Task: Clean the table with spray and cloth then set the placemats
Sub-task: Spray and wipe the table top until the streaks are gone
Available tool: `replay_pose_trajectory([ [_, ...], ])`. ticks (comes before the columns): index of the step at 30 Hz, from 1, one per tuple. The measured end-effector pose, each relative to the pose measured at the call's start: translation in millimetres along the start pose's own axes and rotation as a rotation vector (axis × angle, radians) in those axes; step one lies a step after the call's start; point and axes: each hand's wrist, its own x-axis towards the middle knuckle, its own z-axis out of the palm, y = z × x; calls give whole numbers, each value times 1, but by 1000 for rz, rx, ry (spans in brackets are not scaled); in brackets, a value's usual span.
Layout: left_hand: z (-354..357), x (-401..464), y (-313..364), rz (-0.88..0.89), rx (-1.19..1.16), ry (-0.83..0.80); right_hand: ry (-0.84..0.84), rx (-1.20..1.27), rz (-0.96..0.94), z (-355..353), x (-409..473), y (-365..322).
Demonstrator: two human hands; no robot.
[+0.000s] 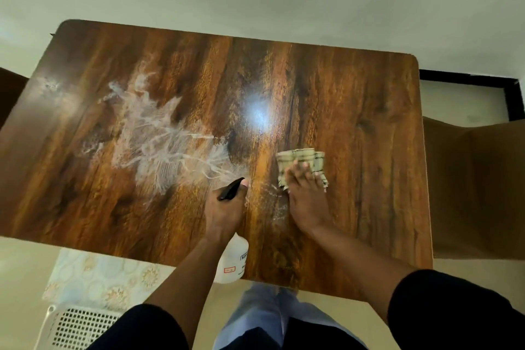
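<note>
A glossy dark wooden table (355, 94) fills the view. White streaks of spray foam (159, 145) lie across its left half. My left hand (225, 210) grips a white spray bottle (234, 258) with a black nozzle (230, 189) that points toward the foam. To its right, my right hand (306, 199) presses flat on a folded beige checked cloth (301, 160) on the table top. Patterned placemats (105, 278) lie below the table's near left edge.
A white perforated plastic stool or basket (76, 327) stands under the placemats at the lower left. A brown chair or box (477, 187) sits close to the table's right edge. The wall is just beyond the table's far edge.
</note>
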Motion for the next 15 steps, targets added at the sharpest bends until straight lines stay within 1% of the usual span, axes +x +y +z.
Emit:
replay_pose_trajectory([
  [3, 0, -12, -12, -52, 37, 27, -112, -76, -380, 11, -33, 16],
  [4, 1, -16, -16, -77, 50, 46, -152, -91, -476, 10, -39, 26],
  [5, 2, -19, -23, -102, 48, 73, -177, -89, -530, 7, -43, 36],
  [6, 2, -21, -27, -127, 34, 93, -173, -75, -535, 3, -42, 45],
  [7, 2, -25, -29, -149, 13, 97, -141, -71, -496, 0, -40, 53],
  [8, 2, -26, -32, -172, -13, 99, -95, -76, -409, -3, -35, 60],
  [10, 3, -28, -39, -190, -19, 97, -2, -41, -144, -12, -23, 66],
  [12, 3, -26, -48, -182, -28, 114, 56, -11, 58, -18, -13, 60],
  [14, 3, -24, -54, -170, 1, 120, 72, -20, 165, -14, -9, 43],
  [15, 3, -25, -56, -169, 21, 117, 80, -15, 186, -10, -10, 31],
])
